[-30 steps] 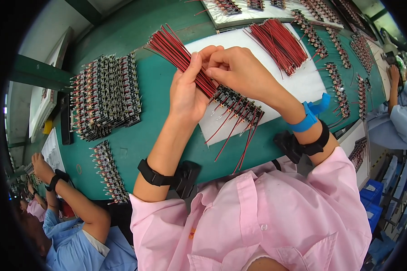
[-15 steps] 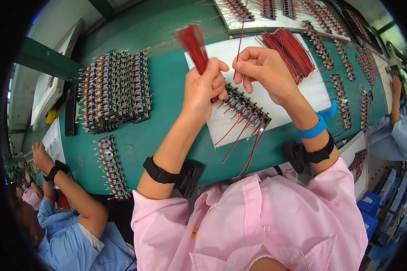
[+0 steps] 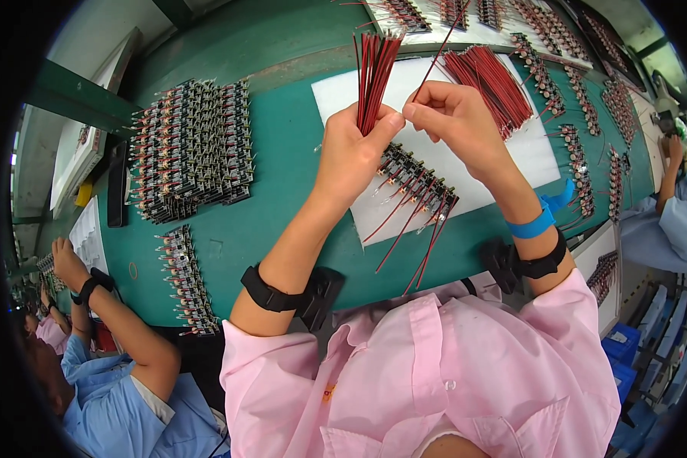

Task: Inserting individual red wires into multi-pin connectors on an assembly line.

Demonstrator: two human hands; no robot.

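My left hand [image 3: 355, 149] is closed round an upright bundle of red and black wires [image 3: 374, 76], their ends fanning out above the fist. Close beside it, my right hand [image 3: 454, 118] pinches a single dark red wire [image 3: 440, 49] that slants up to the right. The thumbs of both hands nearly meet; whether they touch I cannot tell. Below the hands, a strip of small circuit boards [image 3: 416, 179] lies on a white foam sheet [image 3: 362, 217], with several red wires trailing from it toward me. Behind my right hand rests a larger pile of red and black wires [image 3: 490, 90].
On the green table [image 3: 282, 237], a tall stack of circuit boards [image 3: 195, 149] stands at the left, with another row of boards [image 3: 187, 278] nearer. More board strips [image 3: 576, 164] lie at the right. Co-workers in blue [image 3: 130, 382] sit on both sides.
My left hand has turned the wire bundle more upright and shifted it right. My right hand has tilted its wire to the right, and the two hands have come closer together.
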